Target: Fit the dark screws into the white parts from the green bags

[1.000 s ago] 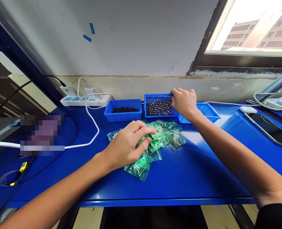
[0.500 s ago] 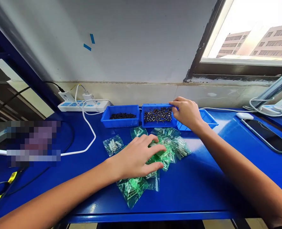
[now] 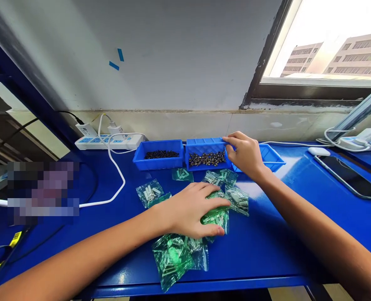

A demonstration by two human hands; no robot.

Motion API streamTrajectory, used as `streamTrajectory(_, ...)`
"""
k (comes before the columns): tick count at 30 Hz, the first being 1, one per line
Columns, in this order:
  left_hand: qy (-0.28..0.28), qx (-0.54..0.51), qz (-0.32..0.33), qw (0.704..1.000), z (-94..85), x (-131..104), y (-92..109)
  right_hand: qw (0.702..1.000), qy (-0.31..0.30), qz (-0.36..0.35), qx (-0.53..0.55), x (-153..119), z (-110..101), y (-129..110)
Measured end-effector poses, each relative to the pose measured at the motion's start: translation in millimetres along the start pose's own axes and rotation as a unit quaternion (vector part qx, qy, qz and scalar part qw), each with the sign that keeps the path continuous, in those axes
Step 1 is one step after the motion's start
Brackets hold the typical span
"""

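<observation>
My left hand (image 3: 193, 210) lies over a pile of small green-tinted plastic packets (image 3: 215, 215), fingers spread and apart. It covers part of the pile, so whether its palm presses on them cannot be seen. Light rod-shaped pieces show through several packets, one of them a packet (image 3: 149, 192) left of the hand. With thumb and fingers, my right hand (image 3: 244, 152) grips the back right corner of the middle blue bin (image 3: 204, 144). Metal screws (image 3: 207, 159) lie heaped toward that bin's front.
Left of it stands a blue bin (image 3: 157, 166) of dark screws. Another blue bin (image 3: 275, 159) is partly behind my right hand. A power strip (image 3: 110, 142) with white cables sits at the back left, and a phone (image 3: 354, 175) lies at the right.
Screws in the middle bin have slid toward its front, baring its back wall. My left hand has moved slightly right and nearer, and packets have shifted with it. My right hand keeps its grip.
</observation>
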State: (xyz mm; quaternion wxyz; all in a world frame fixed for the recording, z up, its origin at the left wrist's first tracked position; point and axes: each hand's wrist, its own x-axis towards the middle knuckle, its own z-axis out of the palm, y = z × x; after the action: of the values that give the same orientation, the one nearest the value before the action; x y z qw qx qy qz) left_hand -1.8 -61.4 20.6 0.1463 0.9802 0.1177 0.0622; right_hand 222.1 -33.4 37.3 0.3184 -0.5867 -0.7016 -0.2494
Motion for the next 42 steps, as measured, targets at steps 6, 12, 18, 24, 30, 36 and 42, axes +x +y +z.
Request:
streamTrajectory(6,0.001,-0.007,0.011,1.0,-7.8,0.0,-1.1,0.993,0.109,-0.041,-0.008,-13.0,4.6,-1.7)
streamTrajectory(12,-0.019,-0.019,-0.053,0.998,-8.5,36.9,2.2,0.994,0.097,-0.044,0.005,-0.4,11.4,-3.7)
streamTrajectory(18,-0.042,0.007,-0.023,0.999,-3.0,40.2,2.2,0.997,0.063,-0.032,0.012,-0.1,11.2,-5.5)
streamTrajectory(24,0.028,0.006,0.001,1.0,0.4,27.1,0.2,1.0,0.01,-0.016,-0.004,-13.7,-1.3,-5.0)
streamTrajectory(30,0.139,0.002,-0.009,0.99,4.2,27.7,-6.5,0.999,0.017,-0.026,-0.013,-19.3,-5.8,-6.6)
streamTrajectory(36,0.205,0.071,-0.082,0.973,5.9,28.4,-8.9,0.998,0.03,-0.045,0.005,-18.9,-6.4,-6.5)
streamTrajectory(42,0.167,0.086,-0.131,0.973,7.2,30.1,-9.0,1.0,0.013,-0.022,-0.017,-17.8,-8.2,-8.7)
